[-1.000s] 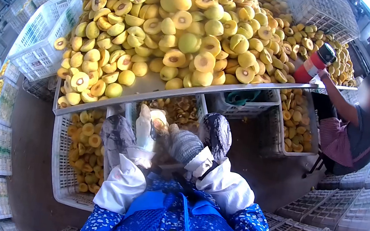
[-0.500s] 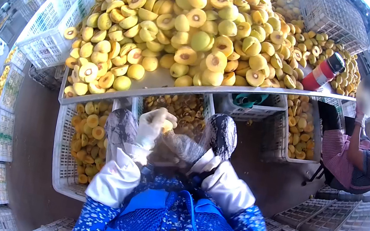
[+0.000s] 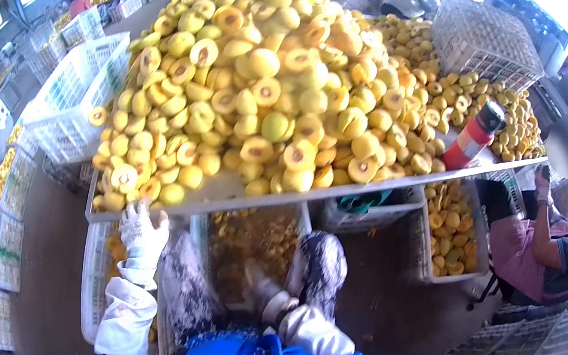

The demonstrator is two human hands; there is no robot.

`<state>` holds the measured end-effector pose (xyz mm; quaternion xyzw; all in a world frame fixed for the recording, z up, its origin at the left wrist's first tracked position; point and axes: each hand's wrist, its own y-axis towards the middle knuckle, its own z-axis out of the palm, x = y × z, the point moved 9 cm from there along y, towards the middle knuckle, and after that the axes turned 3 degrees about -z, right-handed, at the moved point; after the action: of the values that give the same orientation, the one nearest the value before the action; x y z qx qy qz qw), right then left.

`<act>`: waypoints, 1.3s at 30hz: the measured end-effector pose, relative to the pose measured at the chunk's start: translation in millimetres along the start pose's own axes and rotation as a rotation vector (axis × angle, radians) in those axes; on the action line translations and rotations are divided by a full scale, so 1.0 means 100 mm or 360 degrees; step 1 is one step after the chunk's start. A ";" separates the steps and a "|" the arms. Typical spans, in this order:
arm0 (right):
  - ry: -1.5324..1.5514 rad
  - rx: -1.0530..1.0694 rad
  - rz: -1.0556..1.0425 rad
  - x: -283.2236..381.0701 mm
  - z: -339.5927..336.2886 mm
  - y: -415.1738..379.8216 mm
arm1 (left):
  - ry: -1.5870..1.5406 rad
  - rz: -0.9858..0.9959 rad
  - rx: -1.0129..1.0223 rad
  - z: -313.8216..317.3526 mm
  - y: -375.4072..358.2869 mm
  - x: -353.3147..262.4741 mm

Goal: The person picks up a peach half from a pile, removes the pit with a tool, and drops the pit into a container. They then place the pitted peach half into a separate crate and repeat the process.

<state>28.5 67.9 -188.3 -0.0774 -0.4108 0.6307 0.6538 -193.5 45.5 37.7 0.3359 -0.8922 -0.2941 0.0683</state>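
Halved yellow stone fruit, probably peaches (image 3: 256,151), are heaped on a metal-edged table (image 3: 218,204). My left hand (image 3: 143,233), in a pale glove, is at the table's front left edge, just below the nearest halves. Its fingers are stretched out and apart, with nothing visible in them. My right hand (image 3: 267,296) is low between my knees, above a crate of dark pits and scraps (image 3: 250,240). Motion smears its fingers, so whether it holds anything cannot be made out. Under my left arm is a white crate (image 3: 93,288) with fruit halves inside, partly hidden.
A red bottle with a black lid (image 3: 470,138) stands on the table at right. White crates (image 3: 73,102) are at the left, and an upturned crate (image 3: 486,42) sits at the back. A seated person (image 3: 554,240) is at the right, near a crate of halves (image 3: 452,234).
My left hand has moved left and away from my right hand to the table edge; the fruit piece seen between them no longer shows. The view has tilted up.
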 end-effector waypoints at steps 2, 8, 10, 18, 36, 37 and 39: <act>0.0039 -0.0029 -0.0056 0.02 0.13 -0.10 | -0.0392 0.0176 0.0085 0.03 0.36 -0.57; -0.0082 -0.0017 -0.0320 0.21 0.00 0.04 | -0.0363 0.0451 0.0626 1.02 0.93 -2.00; -0.0099 -0.0019 -0.0321 0.36 -0.05 0.08 | -0.0342 0.0394 0.0543 1.15 0.91 -2.06; -0.0181 -0.0033 -0.0349 0.54 -0.11 0.02 | -0.0062 0.0549 0.0724 1.25 0.83 -2.16; -0.0794 0.0004 -0.1251 0.76 0.10 -0.23 | -0.4142 -0.1209 0.1215 0.99 -0.04 -0.98; -0.0943 -0.0183 -0.1105 0.87 0.18 -0.34 | -0.4062 -0.1335 0.1229 1.00 -0.09 -0.95; -0.1411 -0.0265 -0.1362 1.12 0.37 -0.52 | -0.4005 -0.1445 0.1225 1.00 -0.18 -0.92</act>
<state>29.5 142.5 -83.0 0.3128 -0.6857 0.2507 0.6075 -145.2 141.4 -47.0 0.1032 -0.1918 -0.1304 -0.9672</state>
